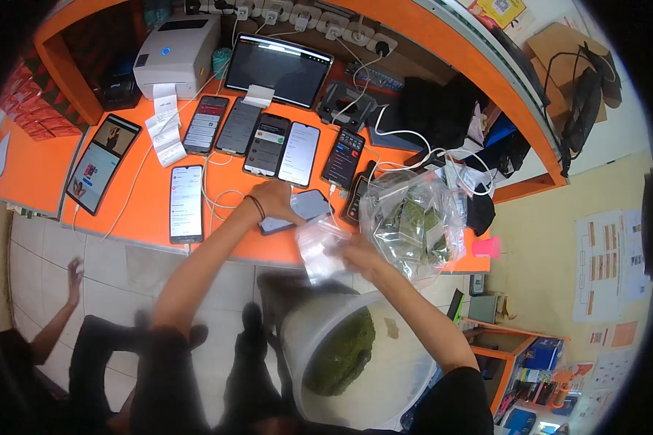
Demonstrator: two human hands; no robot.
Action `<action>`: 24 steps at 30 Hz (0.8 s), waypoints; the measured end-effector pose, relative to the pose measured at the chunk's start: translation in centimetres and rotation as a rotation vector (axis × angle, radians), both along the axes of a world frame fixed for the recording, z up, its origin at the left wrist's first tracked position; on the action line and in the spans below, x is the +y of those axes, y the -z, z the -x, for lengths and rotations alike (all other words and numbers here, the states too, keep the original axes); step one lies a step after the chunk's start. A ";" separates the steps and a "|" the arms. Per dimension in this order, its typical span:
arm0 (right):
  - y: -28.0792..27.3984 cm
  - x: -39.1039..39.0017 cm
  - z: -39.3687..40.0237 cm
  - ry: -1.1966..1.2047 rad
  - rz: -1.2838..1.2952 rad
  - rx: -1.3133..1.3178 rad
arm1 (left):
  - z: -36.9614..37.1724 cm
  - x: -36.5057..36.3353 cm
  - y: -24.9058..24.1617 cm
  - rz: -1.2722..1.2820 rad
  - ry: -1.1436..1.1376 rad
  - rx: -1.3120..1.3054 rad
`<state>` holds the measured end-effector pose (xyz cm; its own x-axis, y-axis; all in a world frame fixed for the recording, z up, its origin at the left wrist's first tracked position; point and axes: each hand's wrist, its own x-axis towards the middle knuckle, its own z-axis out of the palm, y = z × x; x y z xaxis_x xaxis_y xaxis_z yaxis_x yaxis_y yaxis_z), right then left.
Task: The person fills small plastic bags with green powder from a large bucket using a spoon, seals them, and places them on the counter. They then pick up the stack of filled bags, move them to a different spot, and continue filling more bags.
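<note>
My right hand [359, 255] grips a small clear plastic bag [321, 250] by its right side, above the table's front edge. At the bag's upper left is my left hand [274, 203], over a phone lying flat [305, 207]; its fingers are partly hidden and I cannot tell whether they touch the bag. A large clear bag [412, 225] with green packets inside lies right of my right hand. Below the hands stands a white bucket [395, 355] holding a dark green mass [345, 351].
Several phones lie across the orange table [141, 210], with white cables between them. A label printer [178, 58] and a tablet [279, 69] stand behind. A pink cup [486, 247] is at the right edge. Another person's hand [75, 279] shows at the left.
</note>
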<state>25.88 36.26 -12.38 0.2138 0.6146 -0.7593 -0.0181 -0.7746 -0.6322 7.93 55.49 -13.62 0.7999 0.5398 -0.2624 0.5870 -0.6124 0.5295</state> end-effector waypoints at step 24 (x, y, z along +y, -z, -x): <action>-6.3 -5.8 2.5 -0.407 -0.455 -0.363 | 1.9 -10.2 1.3 -0.257 -0.419 -0.512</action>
<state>23.34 30.42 -6.13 0.0904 0.9387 -0.3327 0.4895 -0.3329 -0.8060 6.02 45.30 -14.89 0.5000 0.8236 0.2679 0.5167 -0.5319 0.6709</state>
